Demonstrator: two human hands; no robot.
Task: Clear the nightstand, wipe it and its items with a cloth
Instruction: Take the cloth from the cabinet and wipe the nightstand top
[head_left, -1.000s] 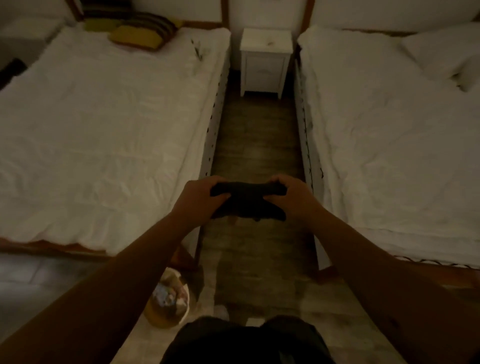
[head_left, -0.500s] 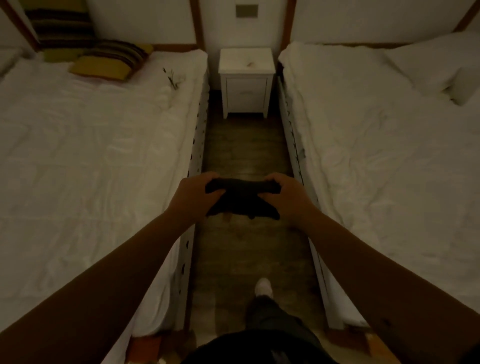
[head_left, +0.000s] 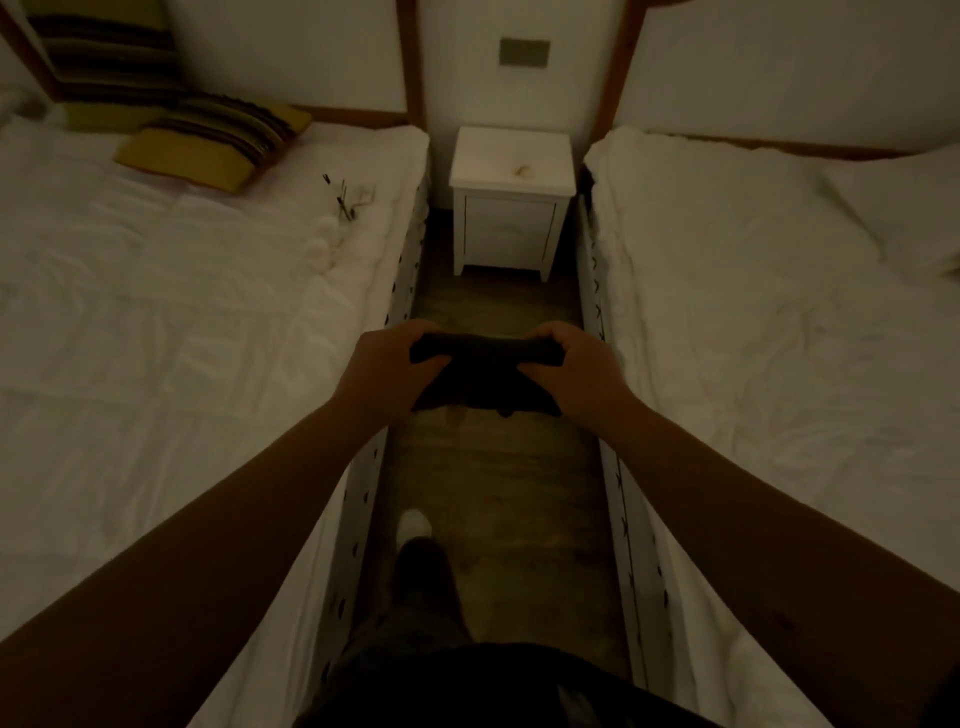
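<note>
Left bed (head_left: 171, 322) and right bed (head_left: 769, 322) flank narrow floor aisle (head_left: 493, 478); both fill more of view than half a second ago, person stepping forward between them
Nightstand (head_left: 511, 200) at aisle end against wall, nearer now but well apart from hands; wiping not yet begun, judged approach stage
Striped pillow (head_left: 218, 143) on left bed
Dark cloth (head_left: 483, 371) stretched between hands over aisle
Left hand (head_left: 387, 369), right hand (head_left: 579, 371) each curled round cloth end, grip unchanged
Small pale item (head_left: 523, 171) on nightstand top, to clear first
</note>
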